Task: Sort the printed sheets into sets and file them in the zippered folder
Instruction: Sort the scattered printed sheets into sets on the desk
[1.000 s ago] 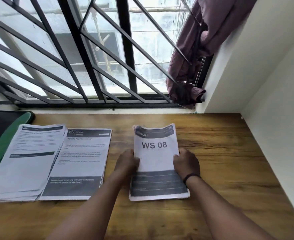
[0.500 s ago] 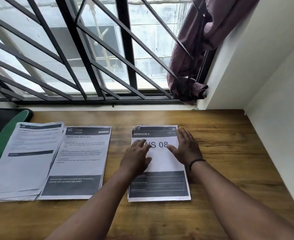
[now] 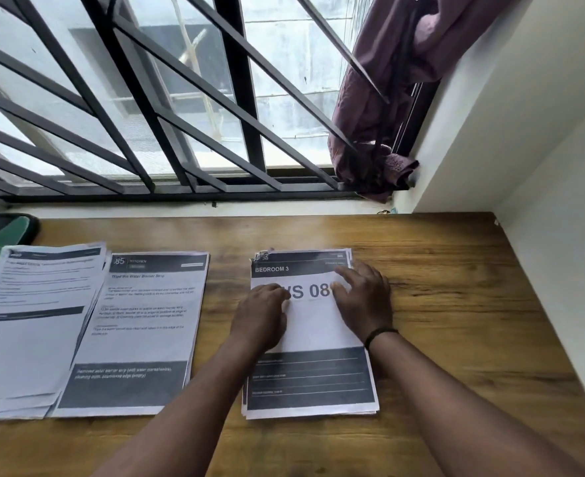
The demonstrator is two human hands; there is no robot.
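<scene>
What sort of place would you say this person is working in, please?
Probably a room in a home, at a wooden desk set into a corner under a barred window. A purple curtain is bunched at the window's right side, and printed sheets lie in stacks on the desk.

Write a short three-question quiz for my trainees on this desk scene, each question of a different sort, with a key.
1. True or false: both hands rest flat on the BEDROOM 3 stack.
2. Multiple choice: where does the zippered folder lie? A) at the desk's far left edge, B) under the right hand, C) on the windowsill.
3. Fill the gap: the KITCHEN stack lies between the leftmost stack and the ____ hand.

Key: 1 true. 2 A. 3 left.
</scene>
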